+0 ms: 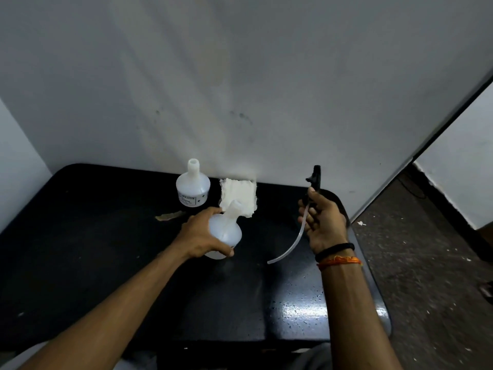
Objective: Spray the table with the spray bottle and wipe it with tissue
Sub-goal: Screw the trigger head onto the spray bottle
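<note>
The fingers and thumb of the left hand [202, 232] curl round the belly of a white spray bottle [225, 233], the thumb low on its near side and the fingertips hidden behind it; the bottle leans to the right with its open, capless neck pointing up and away, and its base looks to rest on the black table [93, 263]. The fingers of the right hand [324, 222] close round the black spray head [314, 180], which is off the bottle and held upright above the right side of the table, its trigger end sticking up past the fingertips. From that grip a clear dip tube [289, 249] curves down and left, its free end hanging just above the tabletop between the 2 hands. On the right wrist sit a black band [334, 251] and an orange thread [340, 261]. Just beyond the tilted bottle's neck lies a white tissue [240, 194], flat on the table near the far edge. To its left stands a 2nd white bottle [192, 186], upright, also without a cap, a printed label on its front. A small brownish scrap [169, 215] lies on the table left of the left hand. Behind the table rises a pale wall [240, 76], and speckled floor [426, 263] shows at the right.
</note>
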{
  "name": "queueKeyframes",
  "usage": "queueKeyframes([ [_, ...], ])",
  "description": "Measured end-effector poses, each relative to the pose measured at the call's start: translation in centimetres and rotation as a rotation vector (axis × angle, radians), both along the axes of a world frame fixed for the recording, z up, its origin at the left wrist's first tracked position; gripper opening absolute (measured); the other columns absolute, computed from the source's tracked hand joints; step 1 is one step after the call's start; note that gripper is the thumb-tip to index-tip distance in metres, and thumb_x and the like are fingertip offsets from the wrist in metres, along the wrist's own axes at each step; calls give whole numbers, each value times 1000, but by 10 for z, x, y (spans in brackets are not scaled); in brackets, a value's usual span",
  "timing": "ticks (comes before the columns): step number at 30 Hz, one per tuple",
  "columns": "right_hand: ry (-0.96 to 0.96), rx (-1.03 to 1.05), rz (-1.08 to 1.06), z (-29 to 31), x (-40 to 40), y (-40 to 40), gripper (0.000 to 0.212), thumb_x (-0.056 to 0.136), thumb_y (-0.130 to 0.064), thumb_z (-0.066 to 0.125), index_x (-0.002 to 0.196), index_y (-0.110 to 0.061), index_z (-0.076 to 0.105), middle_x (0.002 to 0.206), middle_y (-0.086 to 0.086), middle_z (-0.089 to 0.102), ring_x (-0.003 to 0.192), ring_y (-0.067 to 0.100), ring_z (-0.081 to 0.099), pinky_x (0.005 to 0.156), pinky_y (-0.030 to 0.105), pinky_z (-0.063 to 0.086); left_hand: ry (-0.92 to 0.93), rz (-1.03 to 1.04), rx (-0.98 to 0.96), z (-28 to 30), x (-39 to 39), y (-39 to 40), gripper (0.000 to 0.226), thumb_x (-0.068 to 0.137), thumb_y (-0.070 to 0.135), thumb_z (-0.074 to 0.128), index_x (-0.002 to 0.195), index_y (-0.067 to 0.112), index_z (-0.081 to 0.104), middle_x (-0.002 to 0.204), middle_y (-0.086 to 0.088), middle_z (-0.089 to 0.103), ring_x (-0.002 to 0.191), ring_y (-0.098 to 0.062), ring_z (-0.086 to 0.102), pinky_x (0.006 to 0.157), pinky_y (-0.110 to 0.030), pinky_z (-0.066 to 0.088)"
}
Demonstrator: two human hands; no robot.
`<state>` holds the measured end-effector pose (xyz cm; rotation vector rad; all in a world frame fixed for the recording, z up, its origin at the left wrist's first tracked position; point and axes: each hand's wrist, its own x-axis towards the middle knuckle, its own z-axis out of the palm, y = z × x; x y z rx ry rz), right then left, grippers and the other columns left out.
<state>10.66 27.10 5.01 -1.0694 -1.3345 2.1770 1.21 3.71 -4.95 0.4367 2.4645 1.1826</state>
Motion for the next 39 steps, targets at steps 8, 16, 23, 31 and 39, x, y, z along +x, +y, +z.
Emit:
queueKeyframes([
  [8, -40, 113, 58, -2, -7, 1, 34, 82, -20, 78, 103, 6, 70, 75, 12, 66, 49, 10, 51, 45, 22, 39, 155, 38, 23, -7, -2, 57, 109, 48, 48, 94, 141, 17, 46, 135, 2, 49, 120, -20, 53, 99, -37, 47],
  [16, -114, 200, 28, -13, -7, 20, 30, 80, -24, 79, 100, -2, 73, 93, 14, 75, 61, 12, 61, 44, 20, 44, 324, -37, -92, -11, -30, 118, 108, 49, 62, 87, 140, 22, 45, 136, 4, 54, 125, -21, 50, 104, -37, 37],
  [23, -132, 168, -16, -18, -8, 24, 28, 79, -24, 79, 98, -5, 73, 96, 15, 75, 70, 17, 64, 46, 22, 47, 394, -61, -132, -21, -48, 156, 103, 44, 67, 83, 132, 26, 48, 128, 5, 59, 116, -26, 51, 94, -40, 38],
  [31, -114, 122, -54, -11, -6, 20, 27, 81, -23, 78, 99, -4, 72, 92, 12, 74, 56, 10, 64, 39, 18, 45, 338, -75, -131, -16, -58, 168, 120, 44, 65, 87, 142, 17, 37, 141, -1, 51, 127, -28, 50, 101, -44, 38],
  [39, -9, 24, 44, -1, -7, 2, 15, 84, -20, 75, 92, -7, 75, 72, 4, 73, 61, 13, 64, 55, 24, 48, 467, 6, -2, -27, -46, 88, 35, 79, 37, 78, 103, 15, 63, 98, 1, 60, 97, -23, 59, 78, -38, 52],
])
